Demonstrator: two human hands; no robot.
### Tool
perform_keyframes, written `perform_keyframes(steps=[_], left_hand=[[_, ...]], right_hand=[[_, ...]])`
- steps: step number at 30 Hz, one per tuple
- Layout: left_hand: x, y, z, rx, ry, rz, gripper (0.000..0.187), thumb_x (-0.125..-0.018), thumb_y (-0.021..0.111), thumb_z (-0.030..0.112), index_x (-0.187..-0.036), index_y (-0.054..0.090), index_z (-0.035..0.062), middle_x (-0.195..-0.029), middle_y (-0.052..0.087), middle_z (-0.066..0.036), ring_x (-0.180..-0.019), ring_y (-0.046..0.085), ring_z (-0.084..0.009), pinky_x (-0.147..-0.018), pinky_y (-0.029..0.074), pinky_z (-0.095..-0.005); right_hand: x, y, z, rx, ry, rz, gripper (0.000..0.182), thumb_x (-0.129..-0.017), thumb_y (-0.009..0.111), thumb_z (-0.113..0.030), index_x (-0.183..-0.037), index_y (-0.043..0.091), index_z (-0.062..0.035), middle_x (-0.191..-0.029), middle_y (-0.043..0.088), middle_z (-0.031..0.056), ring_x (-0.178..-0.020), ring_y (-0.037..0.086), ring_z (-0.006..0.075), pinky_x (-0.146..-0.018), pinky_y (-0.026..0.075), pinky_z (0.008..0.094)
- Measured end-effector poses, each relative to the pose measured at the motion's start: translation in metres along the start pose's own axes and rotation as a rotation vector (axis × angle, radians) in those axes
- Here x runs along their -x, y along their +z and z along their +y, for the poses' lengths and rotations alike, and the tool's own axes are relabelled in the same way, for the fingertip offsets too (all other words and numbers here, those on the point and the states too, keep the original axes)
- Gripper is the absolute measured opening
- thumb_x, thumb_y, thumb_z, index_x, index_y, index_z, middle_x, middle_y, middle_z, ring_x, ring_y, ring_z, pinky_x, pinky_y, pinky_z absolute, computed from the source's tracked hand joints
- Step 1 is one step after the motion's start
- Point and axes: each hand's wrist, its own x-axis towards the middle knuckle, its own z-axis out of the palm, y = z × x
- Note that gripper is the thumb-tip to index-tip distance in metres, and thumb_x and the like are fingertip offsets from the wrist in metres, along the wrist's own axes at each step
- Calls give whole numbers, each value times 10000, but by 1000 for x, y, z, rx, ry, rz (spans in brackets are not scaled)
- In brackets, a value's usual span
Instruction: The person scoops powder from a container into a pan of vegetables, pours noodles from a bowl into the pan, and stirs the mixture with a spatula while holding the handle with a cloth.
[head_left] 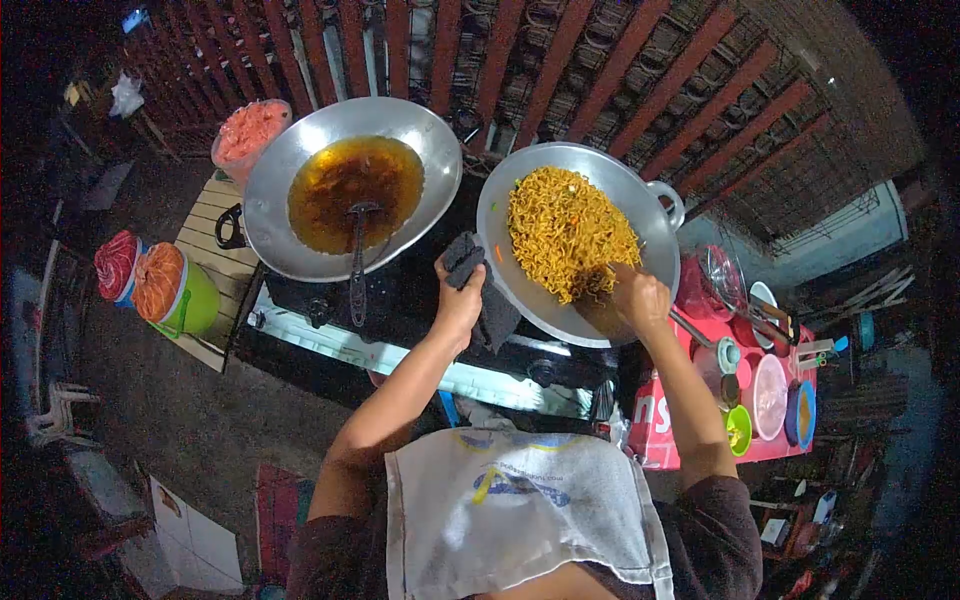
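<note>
Yellow-brown fried noodles [570, 225] with small orange and green bits lie in a large metal wok [497, 215] on the right side of the stove. My left hand [462, 300] is closed on a dark cloth [500, 318] at the wok's near left rim. Over the wok's near right side, my right hand [640, 298] is wrapped round a long-handled cooking utensil [690, 328]. Its head is hidden among the noodles. To the left stands a second wok [270, 190] holding brown oily liquid [330, 215]. A slotted spatula [358, 270] rests in it, handle over the near rim.
Both woks sit on a black stove [400, 315]. A tub of pinkish-red food [252, 135] stands behind left, and a green bucket [203, 300] with an orange cover farther left. The red table [655, 425] at right bears bowls, cups and utensils. Wooden slats [490, 75] rise behind.
</note>
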Motion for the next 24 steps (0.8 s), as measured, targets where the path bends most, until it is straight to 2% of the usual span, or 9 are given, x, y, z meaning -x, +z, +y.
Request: perform_keyframes(steps=[3,6,12,15,17,20,21,24], left_hand=[[-4,-3,-5,-23,0,5,490,-884,494,79,-1290,225,130,-1198,425,-78,-1098,432,-180,-949,330,-324],[-5,-4,-8,-12,2,-5,492,-885,493,81,-1289,217,132,-1194,426,-81,-1101,430,-184,-952,327,-327],[-6,-3,-6,-10,-35,6,485,-889,483,75,-1290,215,131,-1198,429,-67,-1108,432,-185,-960,321,-326],[-7,-3,-6,-10,-26,-6,487,-890,480,73,-1293,213,135,-1204,427,-64,-1109,435,-189,-960,321,-325],[-4,-2,-5,-11,-32,-8,490,-890,480,72,-1295,212,137,-1206,426,-65,-1109,436,-191,-960,321,-325],[-3,-1,2,19,7,-42,496,-893,478,82,-1299,199,139,-1207,419,-75,-1113,432,-196,-959,322,-330],[-3,-1,3,-6,-25,-15,497,-894,478,89,-1298,194,137,-1201,418,-80,-1109,434,-199,-953,324,-331],[-2,-2,0,-16,-72,10,501,-882,501,101,-1287,209,147,-1197,427,-69,-1120,422,-198,-958,323,-356]], right_hand=[[12,-15,13,-22,-108,108,298,-781,489,-129,-1038,612,-217,-835,636,150,-722,632,320,-632,508,415],[23,-40,15,11,-85,65,318,-787,476,-132,-1057,612,-229,-847,634,147,-701,632,320,-613,508,420],[24,-86,20,157,-54,154,298,-801,481,-149,-1051,628,-216,-779,630,127,-630,630,301,-554,500,421],[22,-107,20,205,-63,205,294,-794,494,-148,-1049,629,-200,-772,617,122,-662,627,301,-575,497,411],[23,-114,16,266,-153,312,303,-782,495,-110,-1030,634,-216,-795,596,117,-671,612,278,-557,499,389],[17,-123,20,421,-266,321,269,-778,508,-138,-1003,640,-202,-809,577,97,-739,595,245,-608,495,368],[16,-129,15,483,-260,307,245,-769,527,-160,-970,661,-206,-828,580,57,-776,589,216,-628,488,344],[11,-137,16,488,-284,241,227,-762,528,-147,-942,659,-192,-818,590,78,-756,608,247,-621,493,366]])
